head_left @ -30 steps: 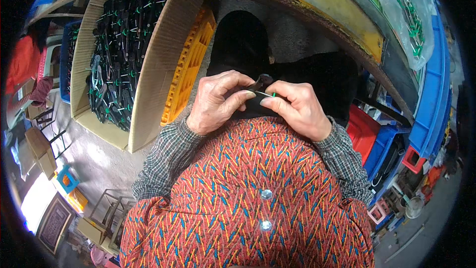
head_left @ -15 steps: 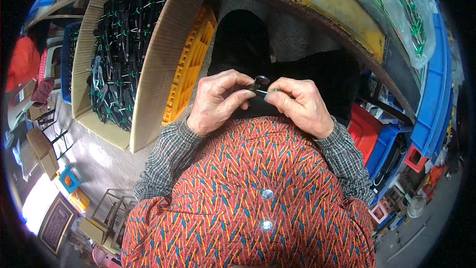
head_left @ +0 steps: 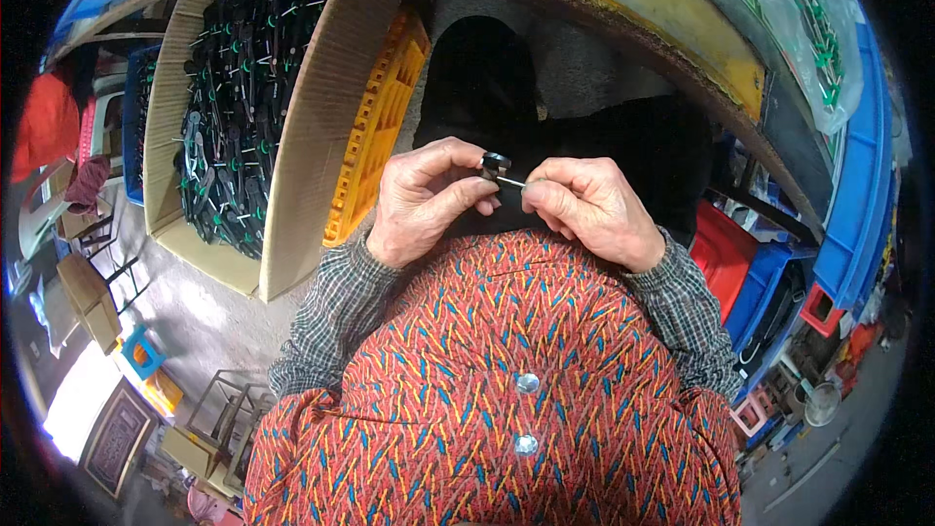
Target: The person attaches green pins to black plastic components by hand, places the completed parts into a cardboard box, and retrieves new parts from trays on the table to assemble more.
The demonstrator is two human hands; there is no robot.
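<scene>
Between thumb and fingers my left hand (head_left: 421, 203) pinches a small black part with a rounded head (head_left: 496, 162). A thin silvery metal pin (head_left: 511, 182) runs from that part toward my right hand (head_left: 596, 206), whose thumb and forefinger close on its other end. The two hands face each other just above my lap, a short gap apart. My fingers hide how the pin meets the black part. To the left, an open cardboard box (head_left: 310, 127) holds a great many black parts (head_left: 234, 107) with green bits and metal pins.
A yellow plastic crate (head_left: 375, 131) stands beside the box. Across the far side curves a worn table edge (head_left: 623, 49). On it, at the upper right, lies a clear bag with green pieces (head_left: 818, 44). Red (head_left: 723, 255) and blue (head_left: 765, 282) bins are right of my lap.
The black part has shifted slightly left and tilted, and more of the pin shows between my hands. The green bit seen by my right fingertips earlier is now hidden.
</scene>
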